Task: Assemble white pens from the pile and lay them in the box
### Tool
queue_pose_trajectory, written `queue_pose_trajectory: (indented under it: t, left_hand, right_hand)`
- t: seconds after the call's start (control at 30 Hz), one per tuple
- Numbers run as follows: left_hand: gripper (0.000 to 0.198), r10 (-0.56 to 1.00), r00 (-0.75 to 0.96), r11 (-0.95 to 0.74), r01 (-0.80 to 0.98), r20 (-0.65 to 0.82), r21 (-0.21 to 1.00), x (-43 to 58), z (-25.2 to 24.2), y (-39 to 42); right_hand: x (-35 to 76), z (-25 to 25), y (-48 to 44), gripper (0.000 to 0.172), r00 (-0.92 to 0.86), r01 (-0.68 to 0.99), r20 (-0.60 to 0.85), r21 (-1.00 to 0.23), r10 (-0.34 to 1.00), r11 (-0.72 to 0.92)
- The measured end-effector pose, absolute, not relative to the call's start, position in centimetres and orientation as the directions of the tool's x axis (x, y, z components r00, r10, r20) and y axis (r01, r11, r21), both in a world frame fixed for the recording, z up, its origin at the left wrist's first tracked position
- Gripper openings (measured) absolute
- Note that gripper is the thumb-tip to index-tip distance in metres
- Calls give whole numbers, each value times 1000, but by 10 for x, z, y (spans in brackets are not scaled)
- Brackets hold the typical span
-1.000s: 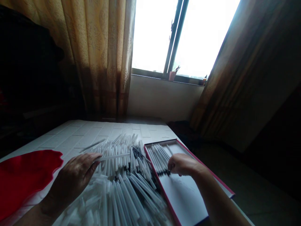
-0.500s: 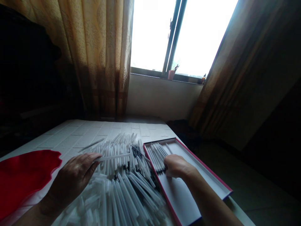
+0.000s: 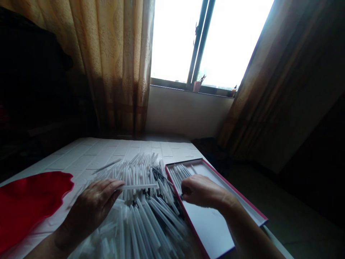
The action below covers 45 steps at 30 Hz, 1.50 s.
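Observation:
A big heap of thin white tubes with dark tips [image 3: 140, 201] covers the middle of the white table [image 3: 88, 154]. My left hand [image 3: 93, 205] rests on the heap's left side and pinches one white tube [image 3: 138, 186] that points right. My right hand [image 3: 201, 190] is curled inside a shallow red-edged white box [image 3: 215, 226], fingertips on the dark ends of a row of tubes [image 3: 179, 174] laid along the box's far left side. What the right fingers hold, if anything, is hidden.
A red cloth or sheet [image 3: 29, 201] lies at the table's left. Behind the table hang patterned curtains [image 3: 115, 64] and a bright window [image 3: 210, 39] with small pots on the sill. The floor to the right is dark.
My right hand has slid left across the box toward the row of tubes. My left hand has shifted slightly right with its tube.

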<state>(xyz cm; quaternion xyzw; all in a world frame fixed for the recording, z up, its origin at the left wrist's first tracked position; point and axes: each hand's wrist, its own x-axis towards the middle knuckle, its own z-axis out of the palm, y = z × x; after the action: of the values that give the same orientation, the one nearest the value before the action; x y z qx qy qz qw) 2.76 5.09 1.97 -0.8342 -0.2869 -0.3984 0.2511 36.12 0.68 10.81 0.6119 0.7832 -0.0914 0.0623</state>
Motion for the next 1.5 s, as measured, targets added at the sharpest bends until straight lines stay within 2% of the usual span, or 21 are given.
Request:
queue_pose_trajectory:
  t: [0.17, 0.33, 0.53, 0.7, 0.9, 1.03, 1.13, 1.23, 1.3, 1.37, 1.43, 1.5]
  left_hand:
    - [24, 270, 511, -733, 658, 816, -170, 35, 24, 43]
    - [25, 263, 511, -751, 641, 818, -158, 42, 26, 37]
    - [25, 258, 541, -790, 594, 801, -148, 55, 28, 25]
    - [26, 255, 577, -826, 548, 776, -136, 62, 26, 16]
    - [35, 298, 626, -829, 544, 721, -129, 60, 29, 17]
    - [42, 326, 675, -856, 508, 662, -97, 58, 32, 18]
    - [45, 382, 700, -876, 482, 604, -4, 55, 29, 19]
    - [50, 483, 714, -865, 479, 507, 149, 43, 26, 26]
    - [55, 535, 724, -844, 477, 435, 246, 31, 26, 35]
    - [59, 580, 710, -814, 493, 400, 306, 22, 27, 45]
    - [59, 632, 664, -775, 531, 399, 343, 19, 26, 51]
    - [52, 650, 645, -760, 548, 402, 349, 22, 23, 53]
  right_hand:
    - [357, 106, 4, 20, -305, 949, -187, -144, 934, 281]
    - [354, 110, 4, 22, -335, 923, -103, -233, 936, 305]
    - [328, 102, -2, 29, -475, 734, -17, -558, 880, 386]
    - [304, 87, -7, 29, -552, 669, -134, -661, 823, 341]
    - [303, 84, -6, 29, -589, 700, -95, -555, 802, 448]
    - [301, 84, -7, 32, -617, 749, -42, -339, 786, 570]
    - [298, 81, -6, 32, -636, 760, -8, -176, 771, 625]
    - [303, 79, -4, 26, -664, 744, 58, -51, 745, 666]
    - [313, 84, -1, 22, -639, 768, 120, 41, 760, 639]
    - [324, 93, 1, 24, -554, 832, 186, 103, 812, 545]
    - [331, 103, 2, 29, -472, 881, 218, 99, 854, 462]
    - [329, 109, 2, 33, -445, 895, 135, 62, 885, 441]
